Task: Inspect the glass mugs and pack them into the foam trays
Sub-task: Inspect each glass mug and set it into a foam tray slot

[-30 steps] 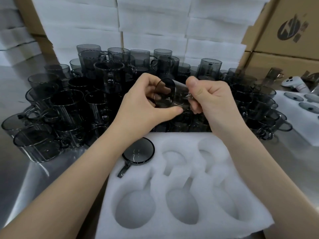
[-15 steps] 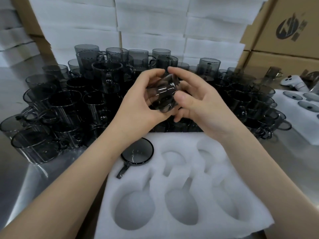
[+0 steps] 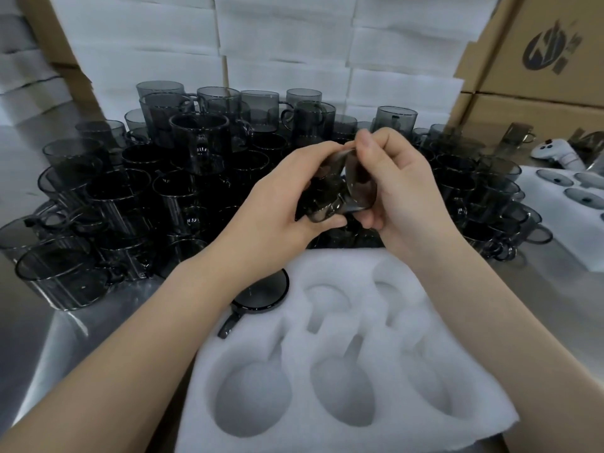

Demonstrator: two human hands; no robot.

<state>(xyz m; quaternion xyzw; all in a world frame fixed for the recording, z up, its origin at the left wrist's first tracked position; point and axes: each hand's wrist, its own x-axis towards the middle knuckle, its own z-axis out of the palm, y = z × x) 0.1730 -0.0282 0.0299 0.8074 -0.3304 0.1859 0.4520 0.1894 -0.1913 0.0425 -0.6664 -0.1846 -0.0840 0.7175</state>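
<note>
Looked like a packing room in a factory. Held lots of dark glass mugs (image 3: 183,191) crowded on a shiny metal table (image 3: 49,338), white foam trays (image 3: 281,44) stacked behind, and brown cardboard boxes (image 3: 539,80) on the right.

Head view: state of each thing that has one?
held mug, tilted, lifted clear of the table.
left hand, gripping the held mug.
right hand, gripping the held mug.
near foam tray, one pocket filled, five empty.
packed mug, seated in the far-left pocket.
loose mugs, piled on the table, unpacked.
right foam tray, pockets hold mugs.
</note>
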